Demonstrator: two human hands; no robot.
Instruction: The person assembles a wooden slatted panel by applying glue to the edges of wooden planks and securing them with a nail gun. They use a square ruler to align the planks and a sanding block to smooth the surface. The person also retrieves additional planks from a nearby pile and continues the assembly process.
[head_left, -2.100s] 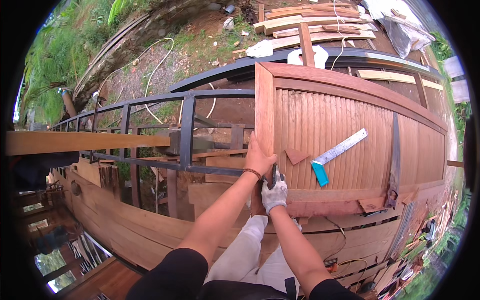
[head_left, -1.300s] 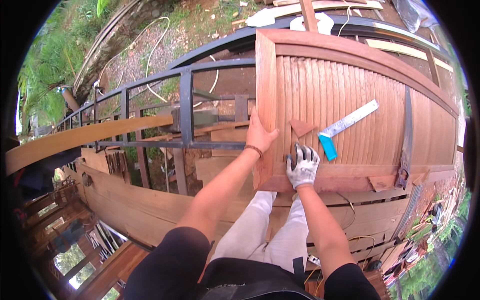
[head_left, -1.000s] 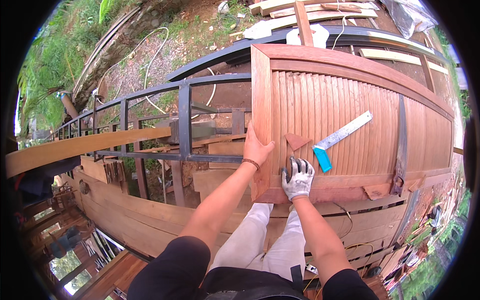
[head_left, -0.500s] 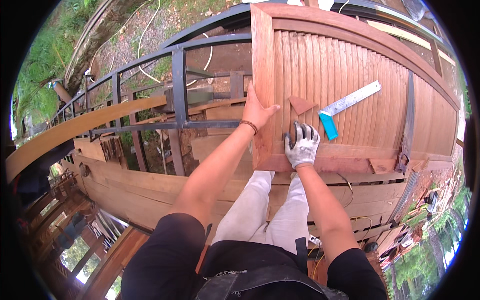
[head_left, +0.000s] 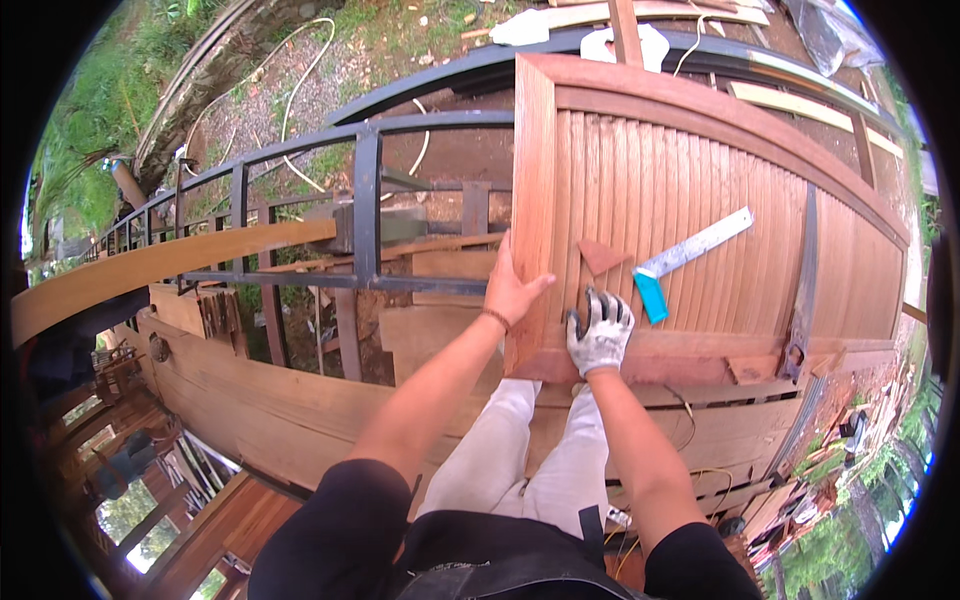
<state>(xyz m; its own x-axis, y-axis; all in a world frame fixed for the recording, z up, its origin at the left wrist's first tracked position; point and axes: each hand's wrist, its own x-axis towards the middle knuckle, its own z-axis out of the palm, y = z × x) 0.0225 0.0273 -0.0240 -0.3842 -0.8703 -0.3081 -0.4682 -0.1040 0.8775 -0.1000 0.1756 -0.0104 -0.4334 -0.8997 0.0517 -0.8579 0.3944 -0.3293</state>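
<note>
A large louvered wooden door (head_left: 536,170) lies flat in front of me, slats inside a reddish-brown frame. My bare left hand (head_left: 514,290) rests at the door's left edge, fingers stretched along the outer side and thumb spread over the frame's face. My right hand (head_left: 600,335), in a grey-white glove with dark fingertips, lies on the slats and lower rail near the left corner. Its fingers are apart, with nothing in them. Just beyond it are a small triangular wood piece (head_left: 602,257) and a try square (head_left: 697,245) with a blue handle. A handsaw (head_left: 806,270) lies across the slats farther right.
A dark metal frame (head_left: 368,200) stands left of the door, with a long wooden board (head_left: 180,262) reaching across it. Wide planks (head_left: 270,385) run below, close to my legs. Small wood offcuts (head_left: 755,368) sit on the door's near rail. A pale hose (head_left: 292,95) lies on the ground beyond.
The door, tools and hands appear lower in the picture as the view shifts. My left hand has slid slightly toward me along the door's edge; the right keeps its place on the door.
</note>
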